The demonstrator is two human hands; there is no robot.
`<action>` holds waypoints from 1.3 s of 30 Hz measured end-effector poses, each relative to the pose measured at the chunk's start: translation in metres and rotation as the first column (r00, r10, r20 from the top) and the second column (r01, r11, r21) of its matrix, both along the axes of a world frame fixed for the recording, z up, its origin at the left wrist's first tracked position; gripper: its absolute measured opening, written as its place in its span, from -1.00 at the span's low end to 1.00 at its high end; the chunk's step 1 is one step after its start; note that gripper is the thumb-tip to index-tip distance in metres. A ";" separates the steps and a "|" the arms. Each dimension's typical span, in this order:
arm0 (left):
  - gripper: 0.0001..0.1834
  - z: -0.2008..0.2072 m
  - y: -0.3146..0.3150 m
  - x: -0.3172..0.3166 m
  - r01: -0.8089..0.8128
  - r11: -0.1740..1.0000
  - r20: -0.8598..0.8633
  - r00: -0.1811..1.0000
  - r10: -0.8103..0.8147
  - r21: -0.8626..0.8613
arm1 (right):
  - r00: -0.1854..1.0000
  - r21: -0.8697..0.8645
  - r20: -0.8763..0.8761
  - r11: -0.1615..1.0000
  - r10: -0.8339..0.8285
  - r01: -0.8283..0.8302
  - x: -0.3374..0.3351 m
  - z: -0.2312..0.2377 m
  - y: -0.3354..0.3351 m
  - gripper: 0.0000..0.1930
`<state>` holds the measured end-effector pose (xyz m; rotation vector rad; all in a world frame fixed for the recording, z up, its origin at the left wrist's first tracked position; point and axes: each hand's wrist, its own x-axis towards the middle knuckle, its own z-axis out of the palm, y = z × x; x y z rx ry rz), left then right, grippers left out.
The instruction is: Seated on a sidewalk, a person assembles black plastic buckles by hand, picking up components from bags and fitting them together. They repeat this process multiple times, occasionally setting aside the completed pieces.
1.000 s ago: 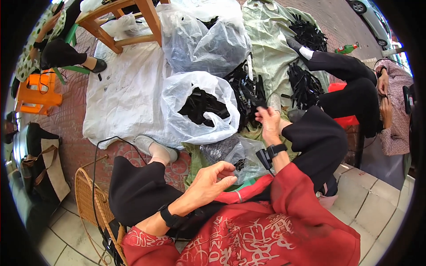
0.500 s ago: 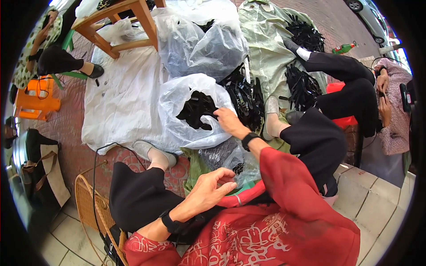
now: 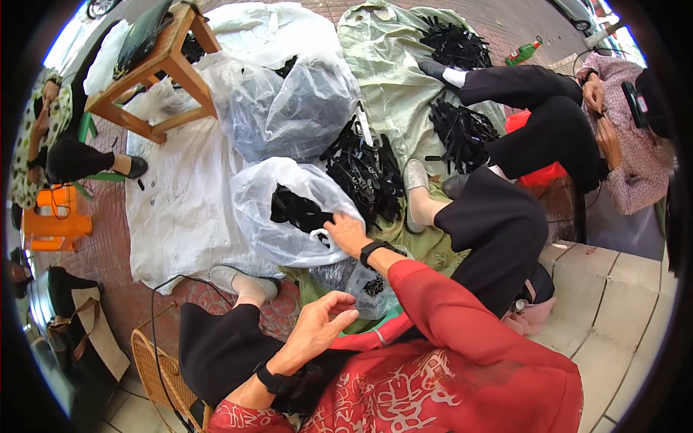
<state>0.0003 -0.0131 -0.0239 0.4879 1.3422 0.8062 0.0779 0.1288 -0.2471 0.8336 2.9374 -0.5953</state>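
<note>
A translucent white plastic bag (image 3: 253,231) lies open on the ground ahead of me, with black straps (image 3: 297,209) inside its mouth. My right hand (image 3: 346,234) is at the right rim of that mouth, fingers closed on the bag's edge; the fingertips are partly hidden against the dark straps. My left hand (image 3: 319,323) hovers above my lap, palm turned inward, thumb and curved fingers apart and nothing between them. Below the bag, near my right forearm, sits a smaller clear bag (image 3: 372,292) with small black pieces. A pile of black straps with buckles (image 3: 364,173) lies just beyond my right hand.
Behind stands a large filled plastic bag (image 3: 289,108) beside a wooden stool (image 3: 162,79). More black straps (image 3: 462,137) lie on a green sheet (image 3: 382,65). One person sits at the right, another at the far left near an orange stool (image 3: 61,224). A wicker chair (image 3: 155,361) is at lower left.
The view has shifted, so the scene sits lower and further left. My right hand stays at the bag's rim, and the bag's mouth looks narrower. My left hand stays above my lap.
</note>
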 end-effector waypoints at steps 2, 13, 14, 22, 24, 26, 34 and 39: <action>-0.70 0.001 0.001 0.001 0.008 1.000 -0.015 1.000 -0.008 -0.004 | 0.969 -0.183 0.228 0.982 0.090 -0.048 -0.008 0.005 -0.012 -0.85; -0.72 -0.007 0.000 0.003 0.058 0.998 -0.086 0.995 -0.057 0.006 | 0.976 -0.240 0.107 0.948 -0.188 0.209 -0.006 0.007 -0.001 -0.77; -0.72 -0.008 -0.001 0.003 0.045 0.999 -0.088 0.995 -0.045 -0.003 | 0.978 -0.203 0.174 0.967 -0.118 0.153 -0.009 0.010 0.001 -0.78; -0.72 -0.005 0.000 -0.001 0.059 0.998 -0.081 0.995 -0.056 0.035 | 0.941 -0.508 -0.171 0.844 -0.293 0.170 0.003 0.004 0.019 -0.86; -0.72 -0.008 -0.004 -0.003 0.038 0.998 -0.090 0.995 -0.034 0.044 | 0.905 -0.664 -0.085 0.701 -0.416 0.260 0.002 0.025 0.024 -0.86; -0.73 -0.013 -0.007 -0.006 -0.006 0.999 -0.060 0.998 0.009 0.052 | 0.856 -0.782 0.023 0.523 -0.517 0.337 0.000 0.055 0.026 -0.85; -0.77 -0.014 0.005 -0.023 0.043 0.828 -0.678 0.598 0.426 0.559 | 0.941 -0.776 -0.184 0.629 -0.285 0.039 0.022 0.143 0.023 -0.82; -0.71 -0.005 0.011 -0.031 0.269 0.853 -0.751 0.630 0.195 0.448 | 0.966 -0.890 -0.230 0.427 -0.118 -0.159 0.025 0.196 0.018 -0.87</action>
